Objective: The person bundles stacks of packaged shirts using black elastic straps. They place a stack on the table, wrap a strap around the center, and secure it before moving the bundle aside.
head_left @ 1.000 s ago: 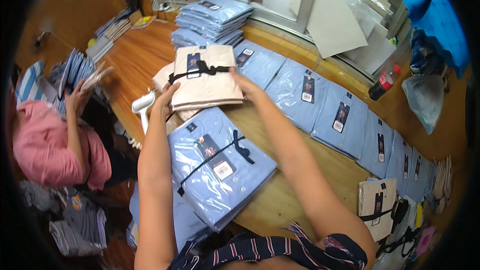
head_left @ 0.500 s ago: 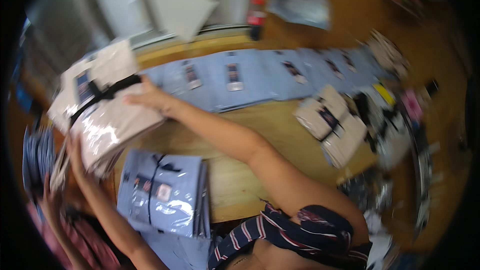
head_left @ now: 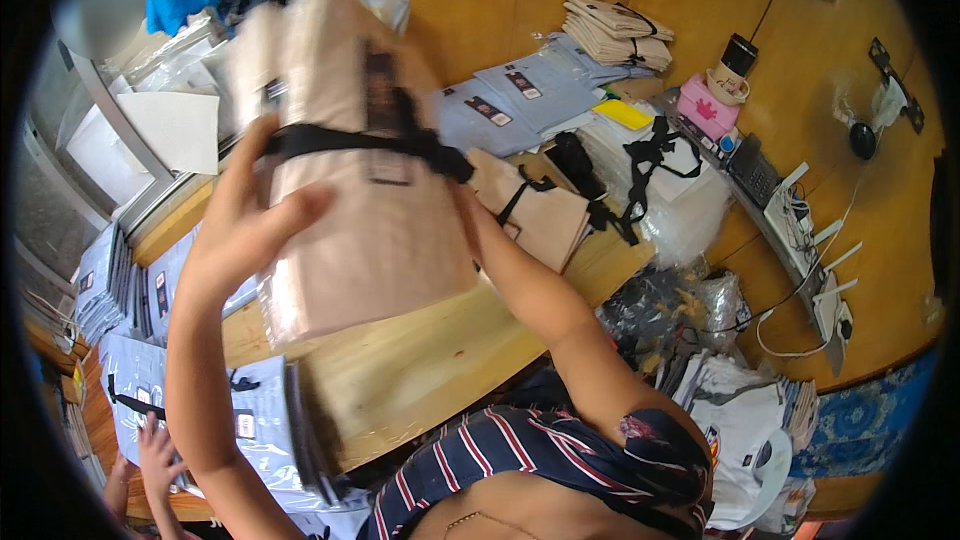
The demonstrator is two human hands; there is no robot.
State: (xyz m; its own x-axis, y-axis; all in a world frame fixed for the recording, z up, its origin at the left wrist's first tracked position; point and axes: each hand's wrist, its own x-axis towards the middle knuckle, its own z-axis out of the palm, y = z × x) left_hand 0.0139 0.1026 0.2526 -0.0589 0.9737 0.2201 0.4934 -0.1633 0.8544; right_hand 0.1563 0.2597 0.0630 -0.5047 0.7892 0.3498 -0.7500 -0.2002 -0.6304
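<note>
Your left hand [head_left: 245, 225] gripped the beige bundle [head_left: 370, 260] at its nine-o'clock edge; your right hand [head_left: 471, 212], mostly hidden, I could not judge. At your eleven o'clock, it seemed soft, heavyish, slippery, best held by both sides. Farther, blue packets [head_left: 482, 130] lay toward twelve.

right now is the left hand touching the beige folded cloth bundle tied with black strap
Touching: the head view shows the left hand with its thumb across the beige bundle.

- A light wooden counter [head_left: 400, 380].
- A pile of blue clothes [head_left: 272, 422] on it.
- Blue packs [head_left: 503, 100] along the back.
- A tan pack [head_left: 548, 220] with a black tie [head_left: 520, 192].
</note>
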